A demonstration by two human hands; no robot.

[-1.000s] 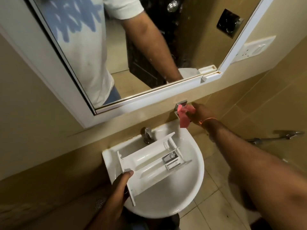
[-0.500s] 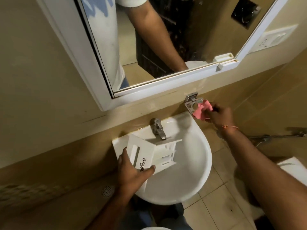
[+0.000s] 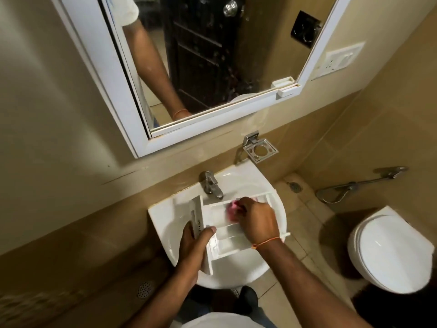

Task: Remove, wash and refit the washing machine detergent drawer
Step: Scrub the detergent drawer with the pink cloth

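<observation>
fingers of my left hand (image 3: 192,247) are curled round the front panel of the detergent drawer (image 3: 227,229), thumb lying over the panel's top edge, the others hidden behind it. fingers of my right hand (image 3: 256,220) are bunched and pinching a pink cloth (image 3: 233,209), pressed down into a rear compartment of the drawer; the cloth is blurred, and how much of it is in the hand i cannot tell.

the drawer is held over the bowl of the white sink (image 3: 163,217), open side up, front panel toward the left, its length running to the right across the basin. whether its far end rests on the sink rim i cannot tell. part of a dark logo shows on the panel, just beside my left thumb.

the chrome tap (image 3: 210,185) stands at the back of the sink, its spout just beyond the drawer's rear edge. no clear stream visible.

an orange thread (image 3: 266,242) circles my right wrist.

surroundings: white-framed mirror (image 3: 113,95) on the wall above the sink; chrome wall holder (image 3: 260,151) up and right of the tap; toilet (image 3: 390,252) with lid down at far right; hand spray hose (image 3: 350,185) on the wall beyond it.
</observation>
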